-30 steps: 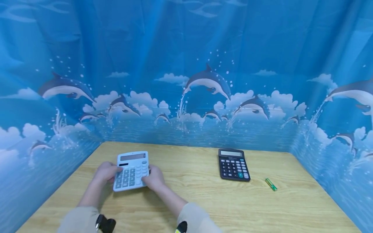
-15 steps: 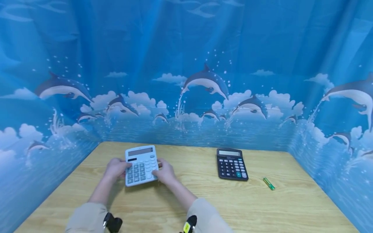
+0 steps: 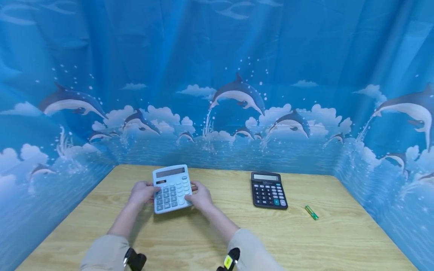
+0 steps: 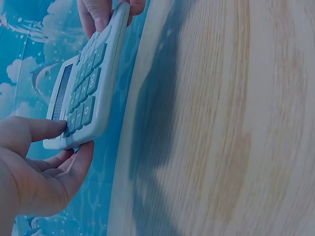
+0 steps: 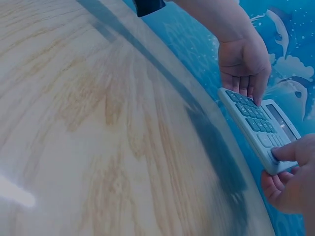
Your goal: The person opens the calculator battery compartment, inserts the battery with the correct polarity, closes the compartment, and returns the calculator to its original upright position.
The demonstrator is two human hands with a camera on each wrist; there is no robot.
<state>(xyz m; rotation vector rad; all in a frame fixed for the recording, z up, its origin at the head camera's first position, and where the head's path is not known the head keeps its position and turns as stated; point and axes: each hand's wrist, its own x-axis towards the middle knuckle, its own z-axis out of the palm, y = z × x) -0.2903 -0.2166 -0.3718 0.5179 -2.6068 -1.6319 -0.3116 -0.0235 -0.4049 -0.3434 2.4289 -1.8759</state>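
A light blue-white calculator (image 3: 171, 189) is held up off the table, its keys and display facing the person. My left hand (image 3: 141, 193) grips its left edge, the thumb over the front by the keys and the fingers behind. On the right edge my right hand (image 3: 200, 195) pinches it, thumb on the lower keys. In the left wrist view the calculator (image 4: 91, 88) stands tilted above its shadow, with the left hand (image 4: 44, 169) at its near end. The right wrist view shows the right hand (image 5: 295, 172) at the calculator's (image 5: 256, 123) near corner.
A black calculator (image 3: 269, 191) lies on the wooden table (image 3: 217, 233) to the right. Beyond it lies a small green-and-gold battery-like cylinder (image 3: 311, 212). A blue curtain (image 3: 190, 75) printed with dolphins stands round the back and sides.
Both hands have carried the light calculator to the right and a little farther from the person. The black calculator and the green cylinder stay on the table; the head view has shifted slightly.
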